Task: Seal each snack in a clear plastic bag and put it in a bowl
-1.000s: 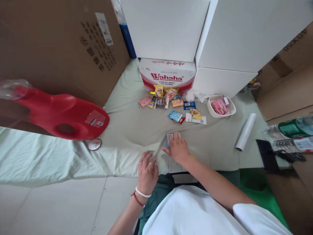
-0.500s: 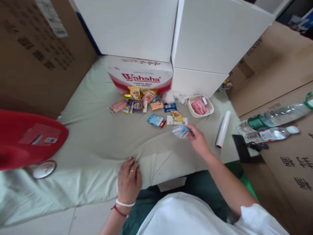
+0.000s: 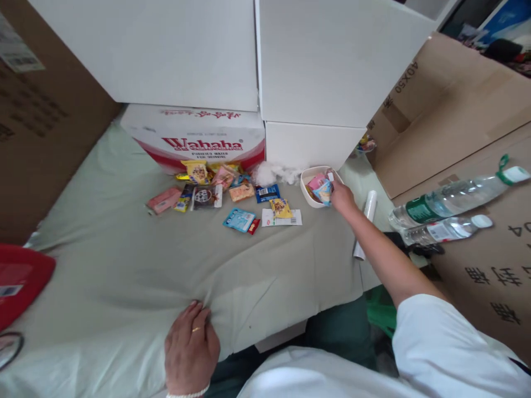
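Observation:
My right hand (image 3: 342,198) is at the right rim of a small white bowl (image 3: 309,200). Its fingers are closed on a light blue and white snack packet (image 3: 322,193), held over the bowl's inside. Pink packets (image 3: 316,181) lie in that bowl, partly covered by the blue one. On the cloth near the front edge rests my left hand (image 3: 191,345), palm down, fingers slightly bent and holding nothing. Left of the bowl lie a yellow packet (image 3: 281,208) on a white packet (image 3: 292,218), a bright blue packet (image 3: 239,219) and a dark blue packet (image 3: 267,193).
More snack packets (image 3: 207,197) are heaped before a Wahaha carton (image 3: 194,132), with white boxes (image 3: 315,66) above. A white roll (image 3: 370,205) lies partly behind my right forearm. Two plastic bottles (image 3: 452,202) are at right, a red object (image 3: 25,282) at left.
My right hand has carried the blue and white packet from above the cloth, right and away from me, to the bowl. My left hand stays on the cloth; the view has shifted.

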Tool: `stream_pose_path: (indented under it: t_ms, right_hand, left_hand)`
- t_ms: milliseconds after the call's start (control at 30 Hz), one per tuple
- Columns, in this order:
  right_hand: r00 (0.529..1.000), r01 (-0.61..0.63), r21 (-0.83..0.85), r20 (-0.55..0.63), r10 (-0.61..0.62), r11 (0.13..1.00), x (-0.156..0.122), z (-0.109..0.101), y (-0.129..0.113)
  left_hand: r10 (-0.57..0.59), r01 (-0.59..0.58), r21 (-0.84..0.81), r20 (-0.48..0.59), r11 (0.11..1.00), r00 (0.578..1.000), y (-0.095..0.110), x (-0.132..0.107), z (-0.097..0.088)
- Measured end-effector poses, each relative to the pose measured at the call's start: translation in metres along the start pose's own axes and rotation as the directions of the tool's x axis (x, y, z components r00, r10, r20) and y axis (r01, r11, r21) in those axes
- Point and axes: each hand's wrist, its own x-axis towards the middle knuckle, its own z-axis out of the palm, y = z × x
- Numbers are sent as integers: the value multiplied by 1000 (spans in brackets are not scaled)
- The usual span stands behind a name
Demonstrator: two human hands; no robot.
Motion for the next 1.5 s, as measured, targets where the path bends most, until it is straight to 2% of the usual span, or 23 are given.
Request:
stream_pose_path:
  t_ms: [67,133,200,267,333,400,467,500,567,633,733,800,900,1000,1100,1167,1233,1300,1400,1500]
  right_hand:
    - [998,30,-232,-42,-41,972,-15,4,-2]
    - [998,23,-331,-53,-42,943,-23,1,0]
    - [997,-14,-322,-71,-10,947,-24,-7,3]
    - [989,-34,-240,-147,-2,970,-23,-14,3]
    - [976,29,-145,-209,-59,989,-25,-16,-1]
    - [971,174,-112,-148,-189,978,-31,-13,-10]
    - [955,294,-142,-2,-297,945,-37,-6,-21]
    - [948,318,-175,54,-314,932,-41,-2,-27]
    - [951,309,-257,83,-297,916,-46,4,-40]
    - [960,277,-318,44,-278,907,-49,11,-53]
    - [965,253,-332,15,-264,909,-55,20,-70]
    - [970,241,-313,45,-239,919,-59,24,-72]
    - [961,274,-285,106,-254,918,-67,21,-51]
    - [950,311,-243,109,-293,919,-78,7,-6]
    - [950,306,-171,-12,-312,937,-89,-9,33]
    - [939,298,-118,-142,-313,947,-94,-14,39]
    - [932,312,-31,-186,-312,950,-94,-11,26]
    - [936,339,74,-130,-328,938,-88,0,-4]
    - [931,365,173,-61,-360,915,-67,25,-67]
    - [934,357,191,-77,-349,914,-39,53,-131]
  left_hand:
    - [-5,5,-5,-13,1000,1000,1,0,0]
    - [-9,9,-7,-19,1000,1000,1,0,0]
    - [-6,6,-4,-17,1000,1000,1,-1,0]
    - [-1,1,4,-8,1000,1000,1,-1,0]
    - [2,-2,7,-2,1000,1000,1,-1,0]
    - [-5,6,6,-4,1000,1000,1,-1,0]
    - [-15,15,7,-14,1000,1000,2,0,-1]
    - [-16,16,10,-17,1000,1000,2,0,-1]
    - [-6,6,17,-20,1000,1000,3,0,-1]
    - [10,-9,24,-23,1000,1000,3,-1,-2]
    - [12,-11,25,-29,1000,1000,2,-2,-2]
    - [4,-3,24,-29,1000,1000,1,-2,-1]
    - [5,-4,10,-28,1000,1000,0,-2,-2]
    - [1,-1,-26,-34,1000,999,3,0,-2]
    - [-72,73,6,-103,997,992,5,-2,-2]
    - [-141,151,44,-170,988,975,4,-8,0]
    - [-186,191,12,-157,982,970,0,-16,3]
    - [-200,194,-68,-98,979,975,-6,-24,5]
    - [-239,229,-107,-101,968,966,-9,-30,7]
    - [-235,230,-50,-128,972,964,-3,-26,4]
